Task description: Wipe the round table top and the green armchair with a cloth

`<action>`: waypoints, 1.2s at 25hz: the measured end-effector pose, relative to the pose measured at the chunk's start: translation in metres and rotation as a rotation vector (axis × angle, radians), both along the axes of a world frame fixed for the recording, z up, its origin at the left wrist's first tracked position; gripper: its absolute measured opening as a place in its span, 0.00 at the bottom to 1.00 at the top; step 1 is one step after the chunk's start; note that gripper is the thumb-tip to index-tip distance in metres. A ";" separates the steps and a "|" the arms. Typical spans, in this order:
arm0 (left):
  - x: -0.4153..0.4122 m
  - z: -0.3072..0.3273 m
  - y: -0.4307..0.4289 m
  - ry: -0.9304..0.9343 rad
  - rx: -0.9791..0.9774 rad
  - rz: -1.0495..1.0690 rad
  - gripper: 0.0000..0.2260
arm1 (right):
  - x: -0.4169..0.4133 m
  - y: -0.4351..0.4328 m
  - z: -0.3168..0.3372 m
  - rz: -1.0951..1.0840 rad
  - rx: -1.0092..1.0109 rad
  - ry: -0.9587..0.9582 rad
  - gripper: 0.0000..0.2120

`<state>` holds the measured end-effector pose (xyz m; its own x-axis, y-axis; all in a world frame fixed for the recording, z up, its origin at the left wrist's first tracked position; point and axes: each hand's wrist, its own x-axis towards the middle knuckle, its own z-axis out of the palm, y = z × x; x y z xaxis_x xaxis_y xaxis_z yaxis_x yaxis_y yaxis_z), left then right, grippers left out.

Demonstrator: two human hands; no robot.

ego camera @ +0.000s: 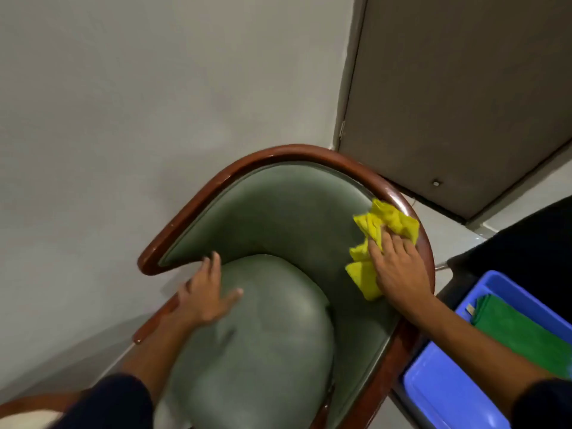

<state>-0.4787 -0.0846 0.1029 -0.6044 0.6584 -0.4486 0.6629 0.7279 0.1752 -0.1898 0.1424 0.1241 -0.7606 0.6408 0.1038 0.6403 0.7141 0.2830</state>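
The green armchair (pixel 278 218) fills the middle of the view, with a curved red-brown wooden rim and a padded green seat. My right hand (pixel 397 269) presses a crumpled yellow cloth (pixel 379 239) flat against the inner right side of the backrest, just below the wooden rim. My left hand (pixel 205 294) rests with fingers spread on the left front part of the seat cushion and holds nothing. A curved wooden edge, possibly the round table (pixel 18 407), shows only at the bottom left corner.
A blue plastic bin (pixel 445 385) with a folded green cloth (pixel 523 332) inside stands right of the chair. A grey wall is behind the chair on the left, and a door (pixel 464 97) is at the upper right. A dark object sits at the right edge.
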 end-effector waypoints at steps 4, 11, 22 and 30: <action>0.133 -0.009 -0.040 -0.552 0.016 0.012 0.34 | 0.028 -0.068 -0.010 -0.042 -0.268 -0.090 0.21; 0.222 0.070 -0.071 -0.674 0.469 0.494 0.28 | 0.020 -0.179 0.012 -0.509 -1.520 0.772 0.14; 0.306 0.184 -0.073 -0.750 0.909 0.212 0.07 | 0.180 -0.207 0.028 -0.733 -2.240 1.581 0.37; 0.421 0.035 0.034 -0.477 0.407 0.163 0.13 | 0.347 -0.139 -0.043 -0.970 -1.793 1.553 0.14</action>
<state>-0.0574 -0.0504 0.1378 -0.5074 0.7488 -0.4265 0.3306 0.6262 0.7061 0.1576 0.0038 0.0811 -0.3287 0.6419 -0.6927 -0.1368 -0.7581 -0.6376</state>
